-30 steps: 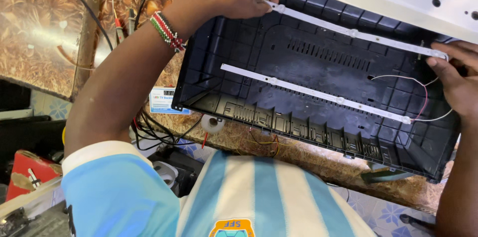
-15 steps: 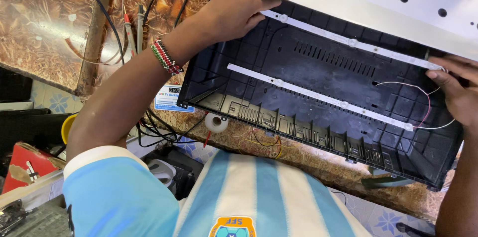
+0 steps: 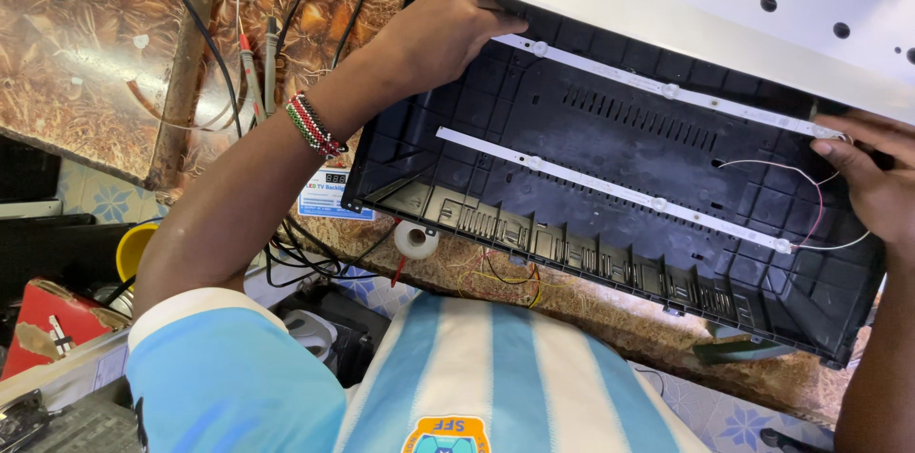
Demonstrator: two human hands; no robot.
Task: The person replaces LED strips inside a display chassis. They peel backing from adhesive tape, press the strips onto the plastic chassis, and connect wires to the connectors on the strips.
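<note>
Gripping opposite ends of the upper light strip [image 3: 667, 89] inside the black housing [image 3: 610, 224]: left hand [image 3: 448, 34] outstretched, right hand [image 3: 872, 177] fingers curled.

Upper light strip in the black back shell

The long white light strip [image 3: 667, 89] runs slantwise across the far part of the black ribbed plastic shell [image 3: 610, 143], small round lenses spaced along it; its left end sits under the left hand [image 3: 448, 34], its right end at the right hand [image 3: 877, 177].
</note>
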